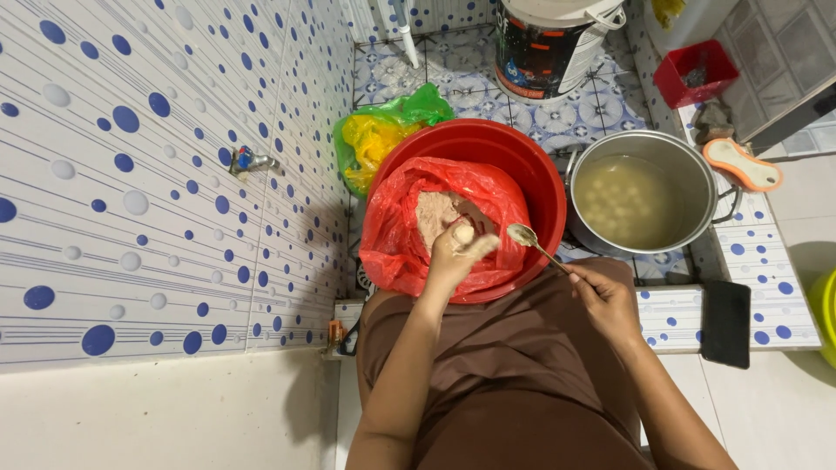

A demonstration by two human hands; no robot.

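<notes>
Over the round red plastic basin (531,165) on the tiled floor, the left hand (453,257) hovers with its fingers (477,246) closed around a small pale ball of paste (463,233). Below it a red plastic bag (392,235), lining the basin, lies open on a mound of pinkish-brown ground paste (435,213). The right hand (605,296) pinches the handle of a metal spoon (525,235), whose bowl is tipped toward the left hand and looks nearly bare. Just beside the basin stands a steel pot (688,161) of cloudy liquid with many pale balls already floating in it. Judging by that, a good share is shaped, yet much paste remains in the bag, and the ball in hand is not yet in the pot.
</notes>
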